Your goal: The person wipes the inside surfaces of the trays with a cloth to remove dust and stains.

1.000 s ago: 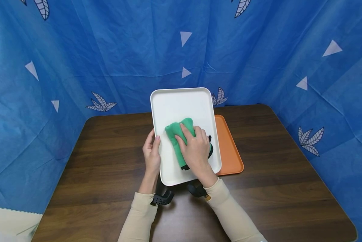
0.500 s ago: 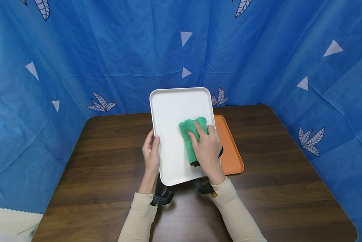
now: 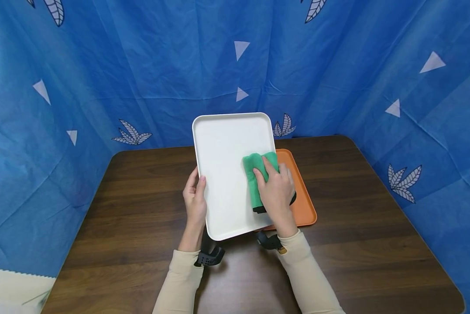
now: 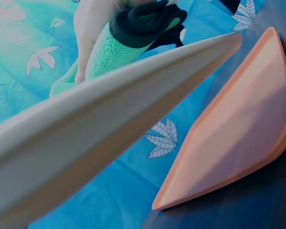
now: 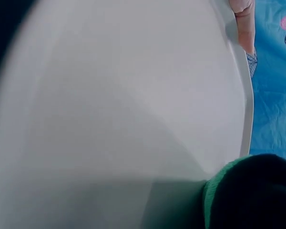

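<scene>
A white rectangular tray [image 3: 227, 144] is held up and tilted above the table in the head view. My left hand [image 3: 195, 205] grips its left edge, thumb over the rim and fingers behind. My right hand [image 3: 278, 189] holds a folded green cloth [image 3: 253, 168] with black edging against the tray's right side, overlapping the rim. In the left wrist view the cloth [image 4: 117, 59] bunches under the right hand beyond the tray's edge. The right wrist view shows the tray's inner face [image 5: 133, 95], with fingers [image 5: 245, 28] of the left hand at its rim.
An orange tray [image 3: 304, 207] lies flat on the dark wooden table [image 3: 360, 218], partly hidden behind the white one. Blue patterned curtains [image 3: 172, 65] hang behind the table and along both sides.
My right hand has slid the green cloth rightward across the white tray, from its middle to its right edge. The tray has shifted slightly left; my left hand keeps its grip.
</scene>
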`<state>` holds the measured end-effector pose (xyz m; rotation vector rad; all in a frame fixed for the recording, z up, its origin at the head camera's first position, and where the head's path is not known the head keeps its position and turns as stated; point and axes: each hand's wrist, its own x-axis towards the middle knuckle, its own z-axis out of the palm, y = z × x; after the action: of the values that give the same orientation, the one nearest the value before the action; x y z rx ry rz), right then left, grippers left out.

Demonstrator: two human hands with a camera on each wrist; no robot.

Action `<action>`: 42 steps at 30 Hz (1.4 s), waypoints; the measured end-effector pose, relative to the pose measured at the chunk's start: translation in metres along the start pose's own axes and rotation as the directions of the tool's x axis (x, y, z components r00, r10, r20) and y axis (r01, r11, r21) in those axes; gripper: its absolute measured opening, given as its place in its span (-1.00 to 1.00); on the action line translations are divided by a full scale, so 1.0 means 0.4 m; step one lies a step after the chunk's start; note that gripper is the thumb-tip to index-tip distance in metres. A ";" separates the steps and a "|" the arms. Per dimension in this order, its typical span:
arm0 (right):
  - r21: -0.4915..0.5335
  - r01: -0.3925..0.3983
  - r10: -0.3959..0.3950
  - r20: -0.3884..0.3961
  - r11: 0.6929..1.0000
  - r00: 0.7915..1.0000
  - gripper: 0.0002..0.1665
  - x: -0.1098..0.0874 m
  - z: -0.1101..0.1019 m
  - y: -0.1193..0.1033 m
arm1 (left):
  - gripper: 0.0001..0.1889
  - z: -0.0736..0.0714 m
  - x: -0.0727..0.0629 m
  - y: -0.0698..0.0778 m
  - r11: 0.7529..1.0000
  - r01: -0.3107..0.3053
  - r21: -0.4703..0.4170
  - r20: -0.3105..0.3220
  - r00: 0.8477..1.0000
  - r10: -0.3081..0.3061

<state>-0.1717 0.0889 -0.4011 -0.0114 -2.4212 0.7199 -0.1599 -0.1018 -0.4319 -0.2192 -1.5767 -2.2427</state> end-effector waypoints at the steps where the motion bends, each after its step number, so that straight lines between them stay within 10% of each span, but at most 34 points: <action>1: 0.003 -0.003 0.003 0.002 1.000 1.000 -0.47 0.000 0.000 -0.002 | -0.55 0.000 0.000 0.000 1.000 0.002 0.000 -0.002 1.000 -0.002; 23: -0.015 0.116 -0.116 -0.028 0.993 0.993 -0.50 -0.035 0.021 -0.089 | -0.56 0.007 -0.002 -0.004 0.999 0.033 0.003 -0.013 0.999 -0.033; 42: -0.036 0.341 -0.343 -0.087 0.939 0.935 -0.54 -0.078 0.040 -0.179 | -0.53 0.010 -0.001 -0.006 1.000 0.009 0.010 -0.006 1.000 -0.009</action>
<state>-0.1438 0.0145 -0.3933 0.3537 -2.2598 0.5222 -0.1608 -0.0975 -0.4325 -0.2032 -1.5880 -2.2397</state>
